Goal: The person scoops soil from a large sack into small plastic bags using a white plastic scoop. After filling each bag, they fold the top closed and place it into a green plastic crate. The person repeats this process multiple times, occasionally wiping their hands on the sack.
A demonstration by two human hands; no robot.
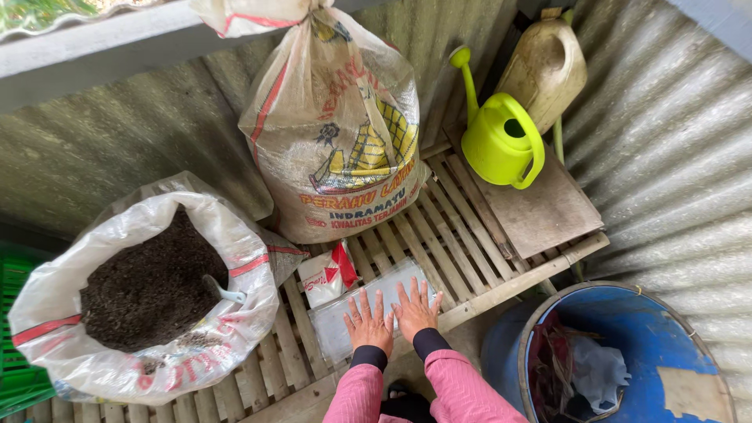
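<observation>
My left hand (368, 321) and my right hand (416, 308) lie flat, side by side, fingers spread, palms pressing down on a flat clear plastic bag (335, 323) on a slatted bamboo bench (462, 251). Neither hand grips anything. Pink sleeves with dark cuffs cover my forearms. Just left of the clear bag lies a small white and red packet (327, 274).
An open white sack of dark soil (153, 294) with a scoop handle (225, 293) stands at left. A tall tied printed sack (337, 133) stands behind. A lime green watering can (501, 133) and tan jug (548, 66) are at right, a blue barrel (627, 352) at lower right. Corrugated metal walls surround.
</observation>
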